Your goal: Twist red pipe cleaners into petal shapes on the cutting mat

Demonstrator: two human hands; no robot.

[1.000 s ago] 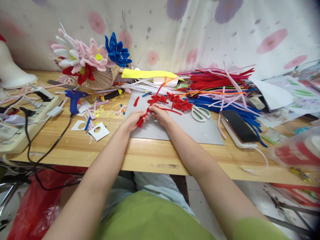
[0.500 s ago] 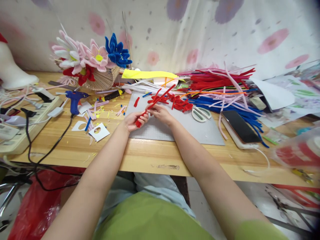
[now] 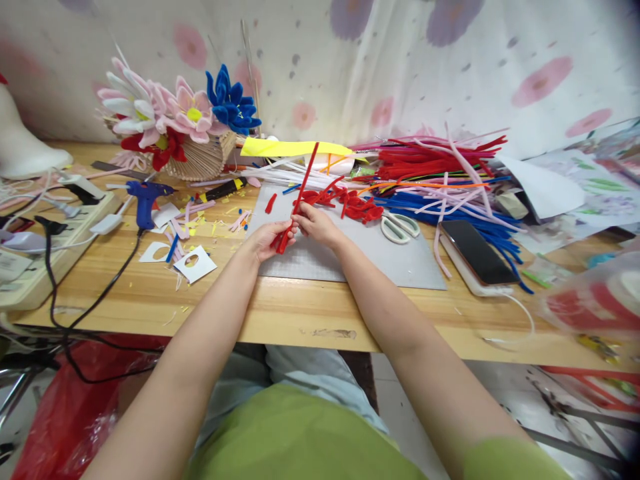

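1. floral curtain (image 3: 425, 80) hangs behind a wooden tabletop (image 3: 280, 313), its pale cloth printed with pink and purple blossoms.
2. near the middle of the tabletop lies a gray cutting mat (image 3: 405, 267), and both hands are raised just above it.
3. the left hand (image 3: 270, 241) is closed around the lower part of a long red pipe cleaner (image 3: 307, 177), which rises from the grip and leans to the right; a short red end pokes out below the fingers.
4. the right hand (image 3: 317, 225) has its fingers bunched together right at the same stem, just above the left; i cannot tell whether they pinch it.
5. beyond the hands, on the mat, sits a pile of red chenille loops (image 3: 363, 205), with pale-handled scissors (image 3: 400, 227) just to its right and one short red piece (image 3: 271, 203) apart on the left.
6. bundles of red pipe cleaners (image 3: 425, 160) and blue pipe cleaners (image 3: 435, 208) lie farther back, near a smartphone (image 3: 479, 252).
7. at left are a blue glue gun (image 3: 146, 203), a power strip (image 3: 55, 257) and plush-looking flowers in pink (image 3: 187, 113) and blue (image 3: 231, 103).
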